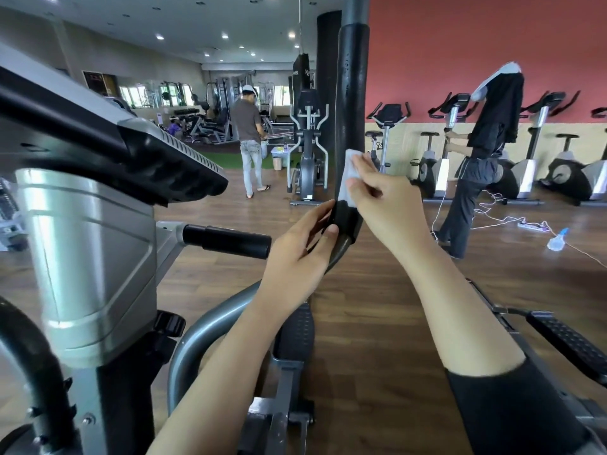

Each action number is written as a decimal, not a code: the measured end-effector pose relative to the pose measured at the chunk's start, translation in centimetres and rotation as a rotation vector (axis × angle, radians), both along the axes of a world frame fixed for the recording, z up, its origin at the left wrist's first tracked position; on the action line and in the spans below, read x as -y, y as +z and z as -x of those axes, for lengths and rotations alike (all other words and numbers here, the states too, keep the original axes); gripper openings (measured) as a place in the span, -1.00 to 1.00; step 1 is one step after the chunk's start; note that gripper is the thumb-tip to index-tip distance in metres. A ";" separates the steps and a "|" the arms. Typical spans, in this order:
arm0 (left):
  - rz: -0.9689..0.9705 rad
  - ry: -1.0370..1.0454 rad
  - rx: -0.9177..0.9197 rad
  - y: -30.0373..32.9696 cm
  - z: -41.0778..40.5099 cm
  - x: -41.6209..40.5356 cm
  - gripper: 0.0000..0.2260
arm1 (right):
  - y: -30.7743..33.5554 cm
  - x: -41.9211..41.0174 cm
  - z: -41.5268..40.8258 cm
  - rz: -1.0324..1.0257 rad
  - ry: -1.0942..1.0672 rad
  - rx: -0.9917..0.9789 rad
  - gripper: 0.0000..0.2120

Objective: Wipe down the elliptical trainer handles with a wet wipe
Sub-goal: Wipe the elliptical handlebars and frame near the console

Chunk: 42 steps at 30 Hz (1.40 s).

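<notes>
Wiping is under way on the upright foam handle point(350, 93), which rises at twelve o'clock from the hands. Right hand point(377, 195) presses a white wet wipe point(348, 174) flat against the foam, fingers curled over it, so its grip holds the wipe. Left hand point(295, 254), at seven o'clock from the wipe, has thumb and fingers closed round the lower end of the foam where it meets the grey tube point(210, 323), steadying it. Judgement: the step is done well by wrapping the wipe round the foam and drawing it lengthwise, with the left hand bracing. The short fixed handle point(226, 238) at nine o'clock appears not yet attended.
</notes>
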<state>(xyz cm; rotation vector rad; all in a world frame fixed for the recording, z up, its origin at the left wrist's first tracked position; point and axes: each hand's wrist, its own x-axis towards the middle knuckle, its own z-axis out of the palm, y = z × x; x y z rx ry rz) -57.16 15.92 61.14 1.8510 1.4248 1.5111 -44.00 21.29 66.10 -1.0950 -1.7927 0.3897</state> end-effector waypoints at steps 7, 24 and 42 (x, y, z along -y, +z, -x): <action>-0.009 -0.025 0.076 -0.3 0.3 -0.1 -0.69 | -2.7 2.4 -0.3 -0.042 -0.010 0.035 -0.62; -0.052 -0.024 0.015 -0.7 0.7 -0.1 -0.65 | -3.0 2.0 -0.1 -0.090 -0.025 -0.048 -0.63; -0.077 -0.022 0.022 -0.9 0.6 -0.2 -0.65 | -3.4 3.1 -0.3 -0.053 -0.025 -0.109 -0.63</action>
